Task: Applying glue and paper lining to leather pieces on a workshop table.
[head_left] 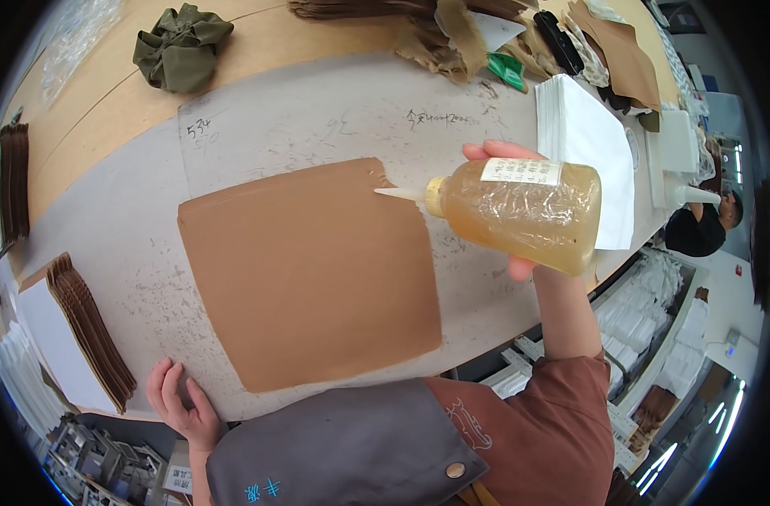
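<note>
The right hand (504, 150) grasps a squeeze bottle (524, 212), nozzle (400, 195) leftward over the brown sheet (317, 282) at its far-right corner; left hand (182, 405) empty.

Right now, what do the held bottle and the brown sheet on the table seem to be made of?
Bottle: probably clear, glossy plastic, given highlights and see-through walls, though glass is possible.
Brown sheet: perhaps leather or imitation, matte, judging by its even surface and uneven edges.
</note>
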The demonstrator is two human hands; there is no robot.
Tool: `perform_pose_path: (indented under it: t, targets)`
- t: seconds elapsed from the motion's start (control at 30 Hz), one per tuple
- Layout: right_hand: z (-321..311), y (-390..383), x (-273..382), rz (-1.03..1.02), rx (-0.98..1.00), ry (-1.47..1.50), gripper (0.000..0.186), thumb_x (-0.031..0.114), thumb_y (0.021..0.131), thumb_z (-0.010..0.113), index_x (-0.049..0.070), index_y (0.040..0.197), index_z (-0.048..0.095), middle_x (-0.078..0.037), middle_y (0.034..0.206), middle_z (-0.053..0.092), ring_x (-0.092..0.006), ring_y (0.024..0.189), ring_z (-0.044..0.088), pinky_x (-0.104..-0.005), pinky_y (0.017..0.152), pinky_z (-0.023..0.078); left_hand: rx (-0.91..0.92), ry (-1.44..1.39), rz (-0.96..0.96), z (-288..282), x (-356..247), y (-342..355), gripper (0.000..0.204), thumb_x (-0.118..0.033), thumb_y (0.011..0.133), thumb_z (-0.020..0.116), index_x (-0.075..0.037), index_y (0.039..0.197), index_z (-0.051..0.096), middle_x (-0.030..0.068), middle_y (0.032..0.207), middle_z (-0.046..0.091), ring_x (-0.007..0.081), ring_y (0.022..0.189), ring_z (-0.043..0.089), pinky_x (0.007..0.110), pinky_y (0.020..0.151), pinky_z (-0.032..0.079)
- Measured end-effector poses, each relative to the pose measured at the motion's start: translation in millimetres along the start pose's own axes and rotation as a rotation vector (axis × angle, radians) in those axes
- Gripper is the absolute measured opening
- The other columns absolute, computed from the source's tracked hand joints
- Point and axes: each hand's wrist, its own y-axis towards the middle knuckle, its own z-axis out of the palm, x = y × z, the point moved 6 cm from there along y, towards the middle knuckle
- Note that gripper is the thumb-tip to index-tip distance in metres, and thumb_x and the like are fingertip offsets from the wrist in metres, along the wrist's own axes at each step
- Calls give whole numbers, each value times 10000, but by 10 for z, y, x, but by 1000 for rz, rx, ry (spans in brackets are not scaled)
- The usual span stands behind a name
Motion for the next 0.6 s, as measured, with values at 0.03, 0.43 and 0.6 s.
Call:
perform_pose_path:
  t: [0.03, 0.43, 0.6]
  targets:
    - [-8, 2, -7, 1, -2, 0, 1079, 425, 575, 988, -42, 1410, 487, -167, 1398, 565, -246, 1241, 594, -370, 1017, 516, 3, 2, -4, 2, 9, -4, 293, 36, 881, 582, 5, 1169, 623, 171, 1268, 592, 347, 1186, 547, 437, 1034, 422]
    - [-192, -204, -17, -51, -9, 69, 1096, 430, 561, 983, -56, 1406, 483, -192, 1396, 546, -317, 1306, 553, -436, 1027, 524, 7, 5, -2, 4, 17, -15, 293, 34, 888, 579, 4, 1177, 619, 171, 1275, 585, 344, 1188, 542, 436, 1029, 418]
    - [-214, -358, -37, -4, -101, 135, 1106, 436, 548, 976, -54, 1406, 480, -190, 1395, 540, -320, 1318, 542, -450, 1039, 528, 2, 16, 2, 5, -3, -12, 289, 36, 896, 580, 3, 1181, 618, 171, 1281, 582, 340, 1183, 543, 426, 1025, 422]
